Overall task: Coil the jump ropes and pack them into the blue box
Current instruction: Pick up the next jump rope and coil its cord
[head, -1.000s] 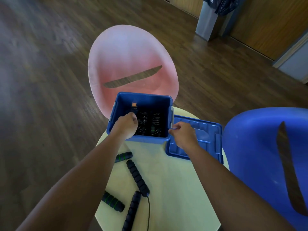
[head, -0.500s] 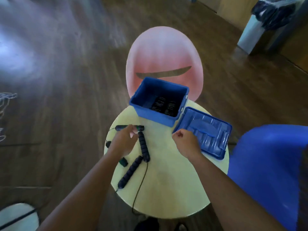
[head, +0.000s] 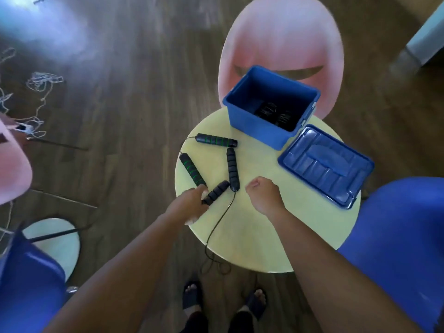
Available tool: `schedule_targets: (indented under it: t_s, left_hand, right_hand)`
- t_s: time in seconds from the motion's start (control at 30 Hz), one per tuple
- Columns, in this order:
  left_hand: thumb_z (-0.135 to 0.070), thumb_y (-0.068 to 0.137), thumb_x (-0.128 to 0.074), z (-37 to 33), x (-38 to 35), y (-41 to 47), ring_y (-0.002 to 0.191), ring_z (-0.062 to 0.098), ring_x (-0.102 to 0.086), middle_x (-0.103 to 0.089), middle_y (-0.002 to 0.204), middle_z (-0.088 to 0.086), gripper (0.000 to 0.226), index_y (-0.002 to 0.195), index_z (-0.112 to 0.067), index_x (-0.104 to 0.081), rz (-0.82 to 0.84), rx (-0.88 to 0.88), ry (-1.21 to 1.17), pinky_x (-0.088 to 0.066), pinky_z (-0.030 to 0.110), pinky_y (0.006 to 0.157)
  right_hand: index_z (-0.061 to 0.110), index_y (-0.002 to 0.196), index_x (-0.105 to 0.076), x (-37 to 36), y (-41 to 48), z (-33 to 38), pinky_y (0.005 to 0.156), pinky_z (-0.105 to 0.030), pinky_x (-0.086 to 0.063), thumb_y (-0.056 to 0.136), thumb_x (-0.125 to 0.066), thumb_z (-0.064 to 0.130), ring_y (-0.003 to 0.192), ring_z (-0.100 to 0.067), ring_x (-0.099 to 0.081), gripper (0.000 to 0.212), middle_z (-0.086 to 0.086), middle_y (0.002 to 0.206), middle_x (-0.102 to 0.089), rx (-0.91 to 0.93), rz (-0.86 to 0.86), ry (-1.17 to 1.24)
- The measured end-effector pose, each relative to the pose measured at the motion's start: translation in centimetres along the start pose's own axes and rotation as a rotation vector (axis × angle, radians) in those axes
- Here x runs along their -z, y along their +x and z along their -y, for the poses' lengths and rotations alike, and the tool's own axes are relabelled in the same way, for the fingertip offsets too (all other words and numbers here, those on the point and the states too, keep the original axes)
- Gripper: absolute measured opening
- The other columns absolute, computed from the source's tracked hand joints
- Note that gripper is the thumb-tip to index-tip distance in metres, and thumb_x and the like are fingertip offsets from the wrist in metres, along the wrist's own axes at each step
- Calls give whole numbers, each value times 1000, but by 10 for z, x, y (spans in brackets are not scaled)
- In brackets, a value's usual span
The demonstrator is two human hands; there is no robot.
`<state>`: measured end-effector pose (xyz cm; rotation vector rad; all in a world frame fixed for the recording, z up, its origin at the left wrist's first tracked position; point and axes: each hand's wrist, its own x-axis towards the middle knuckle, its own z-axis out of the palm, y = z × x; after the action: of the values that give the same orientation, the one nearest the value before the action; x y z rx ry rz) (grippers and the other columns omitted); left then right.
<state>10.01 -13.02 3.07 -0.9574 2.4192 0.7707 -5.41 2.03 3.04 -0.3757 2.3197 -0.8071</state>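
Jump-rope handles scattered on the left half of the round yellow counter [head: 264,236], four in all. Two black-and-green: one [head: 216,141] lying crosswise near the far edge, the other [head: 193,169] angled along the left edge. Two plain black: one [head: 233,171] running toward the near side, with a thin black cord [head: 217,224] trailing from its near end, over the counter's near edge and down to the floor; the other [head: 215,196] slanted, its near end gripped by the left hand [head: 192,205], fingers [head: 203,189] wrapped around it. Right hand [head: 263,194] just beside those black handles, curled into a loose fist above the counter, holding nothing visible. Blue box [head: 249,121] open at the counter's far side, dark coiled ropes [head: 276,114] lying inside on the bottom. Blue lid [head: 324,164] flat on the counter, just right of the box. Pink chair [head: 281,37] behind the box, blue chair [head: 403,236] at the right. Sandalled feet [head: 192,294] visible below the counter edge.
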Motion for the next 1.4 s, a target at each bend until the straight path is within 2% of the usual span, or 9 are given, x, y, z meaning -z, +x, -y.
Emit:
schedule_targets:
  t_s: [0.13,0.27,0.47,0.57,0.67,0.8,0.93,1.1,1.4]
  left_hand:
    - [-25,97,-60,18,-14,11,95,26,-59,-59,124,10,50,143,-23,-42,29,-24,20,-48,33,80]
    - [-23,98,-59,28,-16,20,110,29,-60,-57,133,9,49,143,-21,-41,46,-63,-20,-46,33,84]
    - [-19,99,-58,35,-2,13,94,22,-60,-65,123,7,42,139,-19,-47,34,-71,-162,-46,31,79]
    - [-20,99,-60,34,14,2,90,21,-65,-64,117,0,39,136,-22,-50,12,-73,-334,-50,31,78]
    - [-24,96,-64,29,37,-12,92,18,-67,-64,112,-7,32,127,-28,-55,-42,-90,-539,-48,28,77]
    - [-27,91,-71,10,72,-39,95,21,-70,-69,101,-4,29,117,-32,-59,-82,-162,-809,-53,37,94]
    - [-16,94,-70,-18,99,-71,85,23,-65,-71,99,9,34,123,-23,-52,-68,-230,-995,-52,20,68]
    - [-30,79,-74,-38,107,-97,85,24,-71,-76,93,5,40,114,-34,-55,-50,-306,-968,-51,48,79]
    - [-14,92,-71,-76,123,-132,67,4,-67,-73,89,-7,31,117,-23,-54,-140,-409,-832,-41,21,46]
  right_hand:
    - [10,110,-61,-27,19,5,78,-28,-40,95,-55,35,100,-26,-58,30,-2,108,-63,5,30,-5]
    - [14,95,-49,-56,34,11,56,-29,-33,93,-59,43,76,-19,-49,31,3,84,-49,-65,-13,-46]
    - [9,81,-63,-60,34,14,47,-27,-33,92,-61,32,60,-21,-52,26,-2,65,-57,-160,4,-36]
    - [8,81,-66,-53,18,16,73,-38,-58,90,-63,25,69,-22,-60,19,-9,80,-67,-259,32,357]
    - [6,90,-56,-42,-14,27,89,-38,-57,93,-60,11,81,-26,-65,7,-11,93,-61,-313,76,840]
    - [8,103,-50,-28,-65,54,71,-30,-53,93,-53,2,78,-27,-63,12,-15,95,-63,-243,83,1049]
    - [7,109,-55,-12,-110,85,60,-30,-39,94,-43,1,65,-19,-55,19,-12,87,-59,-110,67,1078]
    - [10,99,-58,11,-148,107,58,-29,-36,100,-45,16,70,-18,-56,15,-2,80,-64,12,-19,1001]
    - [17,111,-64,47,-175,111,67,-29,-48,100,-53,26,85,-14,-70,18,-2,101,-74,148,-62,979]
